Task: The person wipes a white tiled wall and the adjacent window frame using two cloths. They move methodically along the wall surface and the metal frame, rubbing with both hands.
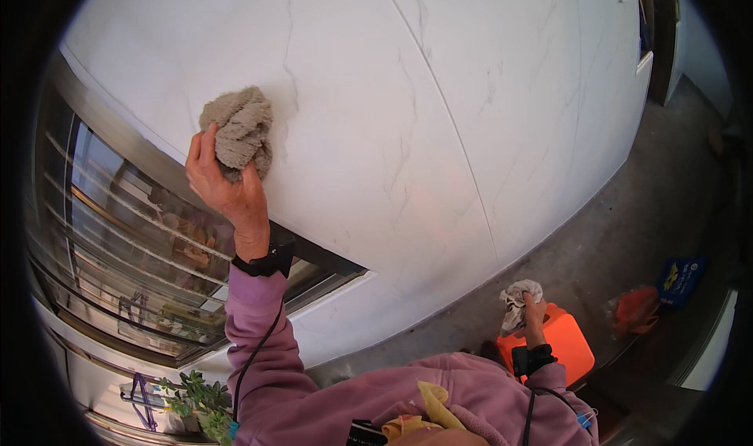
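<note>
My left hand (226, 190) is raised and grips a bunched grey-brown cloth (244, 128) with a fluffy texture. The cloth lies against a white wall panel (347, 110) with grey marble-like veins, just above the window. Low on the other side, my right hand (534, 315) holds a crumpled pale cloth (517, 305) with darker patches. That hand is in front of an orange plastic container (567, 343); whether they touch I cannot tell. Dark bands with devices are strapped to both wrists.
A barred window (153, 228) lies left of my left arm, with a leafy plant (203, 402) and purple hangers (140, 402) at lower left. On the grey floor (653, 169) are a red plastic bag (635, 309) and a blue printed packet (680, 280). Black cables run along both sleeves.
</note>
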### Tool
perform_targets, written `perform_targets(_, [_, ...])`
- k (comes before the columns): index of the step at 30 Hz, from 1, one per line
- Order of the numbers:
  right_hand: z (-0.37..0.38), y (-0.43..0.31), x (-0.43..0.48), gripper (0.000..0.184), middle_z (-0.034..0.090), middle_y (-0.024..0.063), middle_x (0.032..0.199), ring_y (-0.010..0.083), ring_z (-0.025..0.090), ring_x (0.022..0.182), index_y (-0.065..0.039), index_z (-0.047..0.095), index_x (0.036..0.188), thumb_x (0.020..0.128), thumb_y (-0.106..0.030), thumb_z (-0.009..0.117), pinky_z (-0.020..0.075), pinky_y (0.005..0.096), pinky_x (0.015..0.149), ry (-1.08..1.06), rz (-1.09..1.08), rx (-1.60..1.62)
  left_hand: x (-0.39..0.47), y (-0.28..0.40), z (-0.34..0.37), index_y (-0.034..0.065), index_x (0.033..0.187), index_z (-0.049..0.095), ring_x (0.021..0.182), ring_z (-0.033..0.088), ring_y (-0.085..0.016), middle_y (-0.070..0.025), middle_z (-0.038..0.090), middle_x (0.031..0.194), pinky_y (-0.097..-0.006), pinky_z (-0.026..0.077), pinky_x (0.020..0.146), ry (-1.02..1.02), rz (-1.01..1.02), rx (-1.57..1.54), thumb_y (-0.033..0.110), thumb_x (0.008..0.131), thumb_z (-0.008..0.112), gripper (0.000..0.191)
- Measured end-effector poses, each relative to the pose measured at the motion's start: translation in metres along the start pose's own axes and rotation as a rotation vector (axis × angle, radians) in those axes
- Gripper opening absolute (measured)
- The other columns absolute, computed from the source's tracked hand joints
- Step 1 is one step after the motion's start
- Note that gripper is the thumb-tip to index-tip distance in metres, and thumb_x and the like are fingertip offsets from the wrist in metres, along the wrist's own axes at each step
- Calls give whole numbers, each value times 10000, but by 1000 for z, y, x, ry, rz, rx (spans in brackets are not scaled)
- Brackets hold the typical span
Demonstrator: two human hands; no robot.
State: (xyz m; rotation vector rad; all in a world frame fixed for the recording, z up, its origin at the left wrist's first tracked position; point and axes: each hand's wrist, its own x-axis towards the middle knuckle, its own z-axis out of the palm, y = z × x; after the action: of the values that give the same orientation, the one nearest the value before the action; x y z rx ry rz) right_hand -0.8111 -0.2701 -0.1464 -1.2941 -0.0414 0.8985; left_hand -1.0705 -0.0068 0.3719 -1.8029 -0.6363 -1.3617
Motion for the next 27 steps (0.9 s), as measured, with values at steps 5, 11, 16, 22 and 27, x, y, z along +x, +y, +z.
perform_targets(5, [8, 3, -1, 324, 724, 94, 1065, 197, 693, 953, 45, 678, 1150, 861, -101, 677, 540, 324, 863, -37, 9, 12, -68, 61, 31, 266, 1303, 653, 1065, 561, -246, -30, 589, 1309, -398, 382, 926, -293, 71, 18, 37, 687, 732, 662])
perform_targets(11, [14, 1, -2, 336, 728, 108, 1062, 197, 700, 949, 55, 675, 1155, 858, -102, 678, 548, 334, 849, 40, -32, 17, -109, 95, 41, 291, 1230, 697, 1014, 570, -176, -2, 618, 1217, -357, 422, 882, -587, 482, -271, 80, 830, 618, 459])
perform_targets(16, [16, 6, 2, 309, 735, 106, 1023, 199, 705, 924, 58, 690, 1117, 856, -108, 684, 550, 334, 835, 41, -56, 40, 20, 54, 39, 255, 1292, 662, 1083, 551, -253, -35, 587, 1269, -387, 381, 900, -281, 51, -74, -107, 707, 647, 689])
perform_targets(22, [20, 32, 11, 312, 738, 97, 1021, 193, 697, 927, 48, 705, 1101, 846, -133, 705, 541, 324, 833, 105, -107, 18, -15, 99, 68, 282, 1273, 665, 1073, 548, -202, -3, 599, 1257, -371, 390, 941, -225, 198, -58, 36, 798, 667, 535])
perform_targets(27, [11, 46, 15, 274, 715, 58, 1046, 177, 683, 918, 16, 685, 1137, 901, -122, 664, 539, 318, 819, 141, -145, 42, -109, 127, 63, 246, 1209, 709, 1077, 563, -188, 4, 622, 1237, -366, 418, 926, -552, 491, -430, 28, 797, 633, 472])
